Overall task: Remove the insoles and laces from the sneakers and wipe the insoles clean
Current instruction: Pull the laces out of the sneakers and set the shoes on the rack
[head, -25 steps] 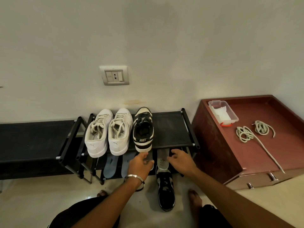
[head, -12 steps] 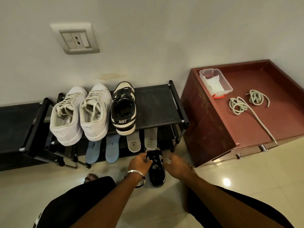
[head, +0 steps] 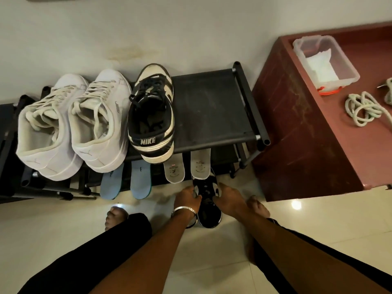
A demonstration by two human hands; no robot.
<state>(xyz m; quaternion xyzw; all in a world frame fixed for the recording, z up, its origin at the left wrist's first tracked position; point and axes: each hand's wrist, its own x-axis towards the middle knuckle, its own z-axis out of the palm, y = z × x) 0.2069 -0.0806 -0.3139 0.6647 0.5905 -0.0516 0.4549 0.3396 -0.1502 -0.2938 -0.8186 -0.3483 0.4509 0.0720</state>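
Observation:
A black-and-white sneaker (head: pixel 209 211) stands on the floor in front of the rack. My left hand (head: pixel 187 197) grips its left side and my right hand (head: pixel 228 198) grips its right side, near the laces. Its partner, a black-and-white Nike sneaker (head: pixel 151 115), sits on the black shoe rack (head: pixel 212 107) beside two white sneakers (head: pixel 72 122). Two blue insoles (head: pixel 127 179) and two white insoles (head: pixel 187 164) lean against the lower shelf. Two coiled white laces (head: pixel 360 109) lie on the red cabinet.
A red-brown cabinet (head: pixel 307 134) stands right of the rack, with a clear plastic box (head: pixel 324 60) holding white wipes on top. My bare feet (head: pixel 115 216) stand on the glossy tiled floor. A wall runs behind the rack.
My head has dropped lower and closer. Both hands moved from the insoles on the lower shelf down to the sneaker on the floor and took hold of its sides.

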